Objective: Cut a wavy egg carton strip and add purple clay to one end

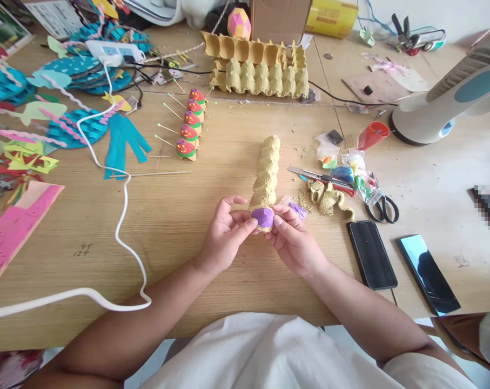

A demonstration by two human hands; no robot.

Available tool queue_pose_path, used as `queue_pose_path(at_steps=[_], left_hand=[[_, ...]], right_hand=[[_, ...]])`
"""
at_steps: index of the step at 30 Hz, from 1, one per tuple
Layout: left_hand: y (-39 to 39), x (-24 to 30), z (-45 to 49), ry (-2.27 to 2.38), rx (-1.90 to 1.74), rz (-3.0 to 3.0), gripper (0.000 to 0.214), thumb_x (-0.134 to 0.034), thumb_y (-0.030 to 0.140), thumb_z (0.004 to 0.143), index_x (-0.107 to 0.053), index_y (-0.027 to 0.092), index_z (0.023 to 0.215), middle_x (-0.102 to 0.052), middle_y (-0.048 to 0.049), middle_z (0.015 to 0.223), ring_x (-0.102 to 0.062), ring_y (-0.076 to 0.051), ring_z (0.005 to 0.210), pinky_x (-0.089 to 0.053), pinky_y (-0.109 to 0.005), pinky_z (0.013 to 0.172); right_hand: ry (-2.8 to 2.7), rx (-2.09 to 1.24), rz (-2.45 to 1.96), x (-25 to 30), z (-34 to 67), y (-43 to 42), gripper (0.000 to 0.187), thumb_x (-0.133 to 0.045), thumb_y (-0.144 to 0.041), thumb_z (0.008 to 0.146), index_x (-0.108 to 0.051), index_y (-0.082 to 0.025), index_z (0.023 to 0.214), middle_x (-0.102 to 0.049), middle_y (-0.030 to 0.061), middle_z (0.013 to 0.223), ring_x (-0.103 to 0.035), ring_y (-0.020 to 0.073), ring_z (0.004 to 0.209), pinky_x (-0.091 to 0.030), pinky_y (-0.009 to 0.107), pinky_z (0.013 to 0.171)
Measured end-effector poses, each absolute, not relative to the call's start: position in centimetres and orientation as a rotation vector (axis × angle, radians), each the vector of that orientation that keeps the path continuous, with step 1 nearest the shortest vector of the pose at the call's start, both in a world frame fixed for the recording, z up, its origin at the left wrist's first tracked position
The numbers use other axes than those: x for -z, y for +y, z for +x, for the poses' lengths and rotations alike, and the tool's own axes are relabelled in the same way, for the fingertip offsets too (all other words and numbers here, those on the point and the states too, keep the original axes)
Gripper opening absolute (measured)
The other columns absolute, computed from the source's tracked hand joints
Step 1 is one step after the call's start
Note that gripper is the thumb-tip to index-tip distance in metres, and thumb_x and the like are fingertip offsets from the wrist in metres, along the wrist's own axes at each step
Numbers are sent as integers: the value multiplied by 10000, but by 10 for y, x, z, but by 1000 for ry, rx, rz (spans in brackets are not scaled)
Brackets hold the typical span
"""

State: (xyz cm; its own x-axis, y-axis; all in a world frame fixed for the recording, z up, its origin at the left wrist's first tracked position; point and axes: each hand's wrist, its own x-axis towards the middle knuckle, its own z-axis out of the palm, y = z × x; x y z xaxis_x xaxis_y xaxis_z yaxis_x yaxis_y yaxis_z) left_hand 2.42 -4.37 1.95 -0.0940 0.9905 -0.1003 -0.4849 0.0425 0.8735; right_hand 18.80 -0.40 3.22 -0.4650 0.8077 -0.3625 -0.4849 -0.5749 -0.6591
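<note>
A strip of egg carton [266, 170] points away from me, its near end between my two hands. Purple clay [263, 217] covers part of the nearest cup. My left hand [225, 232] grips that end from the left, thumb on the purple clay. From the other side my right hand [294, 240] pinches the same end, thumb at the clay's right edge. A small bag with more purple clay [297, 210] lies just beyond my right fingers. Further left stands a finished-looking row of painted carton cups [190, 124] with red and green faces and pin-like feelers.
Right of the strip lie a utility knife [321, 177], torn carton scraps [328, 199], black-handled scissors [382, 209] and two phones [372, 254]. A white cable [125, 216] winds across the left side. Egg cartons [264, 78] stand at the back, a lamp-like device [427, 119] at right.
</note>
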Motion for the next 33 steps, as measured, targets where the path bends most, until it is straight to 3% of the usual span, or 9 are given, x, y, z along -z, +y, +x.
queue_pose_path(at_steps=[8, 15, 24, 33], left_hand=[[-42, -24, 26, 860, -1351, 619, 548, -831, 355, 856, -500, 255, 1282, -781, 9, 874, -735, -132, 829, -583, -274, 802], [-41, -22, 26, 935, -1379, 593, 600, -894, 267, 776, -514, 248, 1239, -759, 34, 784, -680, -99, 693, -551, -235, 729], [-41, -21, 28, 933, -1382, 504, 589, -914, 274, 746, -528, 258, 1191, -765, 31, 820, -703, -116, 756, -558, -231, 729], [-41, -23, 31, 873, -1339, 495, 607, -875, 279, 801, -502, 273, 1280, -800, 6, 919, -738, -119, 843, -572, -237, 790]], right_hand=[[-590, -2051, -855, -34, 190, 1, 288, -907, -331, 766, -739, -277, 992, -742, -54, 917, -663, 85, 794, -551, 188, 697], [-591, -2069, -861, -34, 189, -3, 293, -918, -330, 756, -744, -275, 984, -757, -51, 896, -660, 78, 743, -554, 184, 693], [-600, -2082, -837, -37, 188, -3, 337, -933, -273, 738, -728, -276, 1006, -751, -51, 902, -661, 70, 766, -547, 172, 719], [-659, -1947, -845, -34, 188, -2, 289, -893, -245, 764, -685, -296, 958, -644, -67, 833, -588, 85, 723, -520, 206, 720]])
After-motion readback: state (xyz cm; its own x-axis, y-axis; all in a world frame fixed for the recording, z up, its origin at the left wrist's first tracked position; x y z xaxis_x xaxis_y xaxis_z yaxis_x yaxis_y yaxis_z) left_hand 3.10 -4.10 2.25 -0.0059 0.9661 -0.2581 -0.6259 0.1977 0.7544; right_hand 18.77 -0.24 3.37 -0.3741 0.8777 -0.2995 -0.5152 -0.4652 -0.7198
